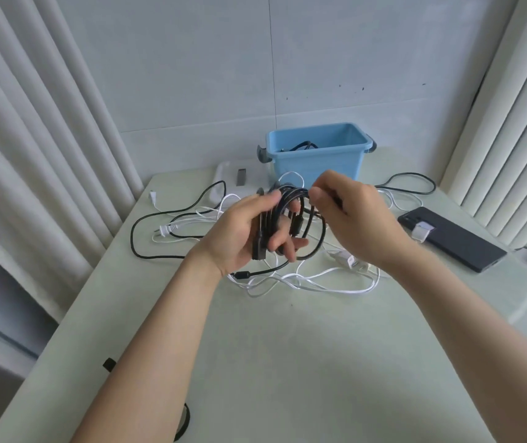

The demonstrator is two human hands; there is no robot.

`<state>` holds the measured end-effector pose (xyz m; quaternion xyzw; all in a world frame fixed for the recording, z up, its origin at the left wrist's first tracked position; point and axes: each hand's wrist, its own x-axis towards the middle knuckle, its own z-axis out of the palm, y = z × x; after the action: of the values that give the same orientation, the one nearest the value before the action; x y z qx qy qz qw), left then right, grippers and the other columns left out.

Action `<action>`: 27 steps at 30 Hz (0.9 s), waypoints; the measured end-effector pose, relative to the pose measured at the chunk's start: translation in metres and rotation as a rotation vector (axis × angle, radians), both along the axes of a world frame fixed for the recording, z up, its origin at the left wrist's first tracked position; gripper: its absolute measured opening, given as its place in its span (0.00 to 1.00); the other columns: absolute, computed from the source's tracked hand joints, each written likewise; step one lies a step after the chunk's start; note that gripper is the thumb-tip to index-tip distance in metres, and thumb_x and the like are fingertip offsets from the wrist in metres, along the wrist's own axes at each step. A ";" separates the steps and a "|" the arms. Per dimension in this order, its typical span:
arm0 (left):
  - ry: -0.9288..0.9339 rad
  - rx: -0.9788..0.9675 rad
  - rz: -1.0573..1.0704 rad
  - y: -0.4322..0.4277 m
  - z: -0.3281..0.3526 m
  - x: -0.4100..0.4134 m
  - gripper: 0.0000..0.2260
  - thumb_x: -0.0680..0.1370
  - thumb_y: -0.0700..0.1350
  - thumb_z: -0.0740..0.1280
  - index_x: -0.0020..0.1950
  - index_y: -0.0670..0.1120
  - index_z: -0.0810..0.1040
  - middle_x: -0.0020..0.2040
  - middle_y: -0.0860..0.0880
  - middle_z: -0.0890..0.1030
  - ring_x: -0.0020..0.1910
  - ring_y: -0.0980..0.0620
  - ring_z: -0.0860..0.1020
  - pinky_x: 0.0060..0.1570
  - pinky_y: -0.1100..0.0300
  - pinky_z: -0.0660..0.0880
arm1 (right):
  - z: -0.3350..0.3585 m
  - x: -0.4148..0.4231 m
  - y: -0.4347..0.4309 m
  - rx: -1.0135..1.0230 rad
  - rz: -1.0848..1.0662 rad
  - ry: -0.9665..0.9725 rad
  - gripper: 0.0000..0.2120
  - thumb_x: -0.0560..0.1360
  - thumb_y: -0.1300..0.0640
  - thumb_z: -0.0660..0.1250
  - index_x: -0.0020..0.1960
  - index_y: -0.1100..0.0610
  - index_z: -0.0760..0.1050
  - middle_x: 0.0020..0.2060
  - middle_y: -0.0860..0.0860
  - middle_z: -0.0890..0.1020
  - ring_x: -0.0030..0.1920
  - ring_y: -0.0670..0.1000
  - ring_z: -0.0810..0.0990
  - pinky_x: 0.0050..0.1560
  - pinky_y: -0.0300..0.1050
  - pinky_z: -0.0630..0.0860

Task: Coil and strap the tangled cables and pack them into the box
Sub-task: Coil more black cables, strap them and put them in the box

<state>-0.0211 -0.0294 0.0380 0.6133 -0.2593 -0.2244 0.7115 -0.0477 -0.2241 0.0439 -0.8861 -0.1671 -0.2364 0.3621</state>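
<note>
My left hand (249, 231) grips a coil of black cable (303, 225), held up above the table's middle. My right hand (348, 212) pinches the top of that coil between thumb and fingers. A tail of the black cable with a ferrite bead (243, 275) hangs down to the table. Under the hands lies a tangle of white cables (313, 282). Another black cable (147, 231) loops on the left, and one more (412, 183) at the right rear. The blue box (316, 161) stands at the back with a black cable inside.
A dark flat device (454, 241) with a white clip lies on the right. A white power strip (230, 180) sits left of the box. A white plug (164, 231) lies at the left. Curtains hang on both sides. A black strap (182, 423) lies near the table's front edge.
</note>
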 end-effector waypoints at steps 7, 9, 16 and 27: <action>0.162 -0.103 -0.011 -0.010 -0.001 -0.002 0.10 0.80 0.49 0.61 0.41 0.46 0.74 0.19 0.56 0.61 0.16 0.57 0.62 0.28 0.61 0.74 | -0.021 0.010 0.004 0.118 0.078 0.127 0.19 0.80 0.43 0.61 0.68 0.50 0.71 0.41 0.43 0.69 0.41 0.39 0.71 0.45 0.32 0.65; 0.242 -0.169 -0.076 -0.008 -0.003 -0.001 0.11 0.79 0.47 0.67 0.38 0.47 0.76 0.18 0.56 0.62 0.16 0.59 0.63 0.24 0.63 0.72 | -0.020 0.009 0.004 0.171 0.167 0.246 0.27 0.77 0.36 0.63 0.71 0.48 0.70 0.51 0.47 0.73 0.55 0.41 0.74 0.57 0.33 0.68; 0.338 -0.307 -0.337 -0.007 -0.016 0.006 0.10 0.75 0.50 0.75 0.43 0.45 0.79 0.24 0.54 0.72 0.22 0.56 0.73 0.33 0.62 0.78 | -0.017 0.007 -0.003 0.676 0.570 0.723 0.06 0.77 0.61 0.69 0.53 0.59 0.80 0.45 0.56 0.82 0.49 0.55 0.82 0.55 0.49 0.78; -0.125 0.041 0.373 -0.034 -0.028 0.010 0.09 0.83 0.47 0.65 0.57 0.42 0.76 0.37 0.52 0.75 0.36 0.49 0.79 0.41 0.56 0.77 | -0.027 0.020 -0.004 0.731 0.174 0.459 0.07 0.81 0.62 0.64 0.45 0.61 0.77 0.36 0.55 0.78 0.40 0.53 0.77 0.45 0.49 0.74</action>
<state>-0.0112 -0.0630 0.0103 0.6778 -0.1801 -0.0556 0.7107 -0.0273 -0.2280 0.0166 -0.7118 -0.0616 -0.0457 0.6982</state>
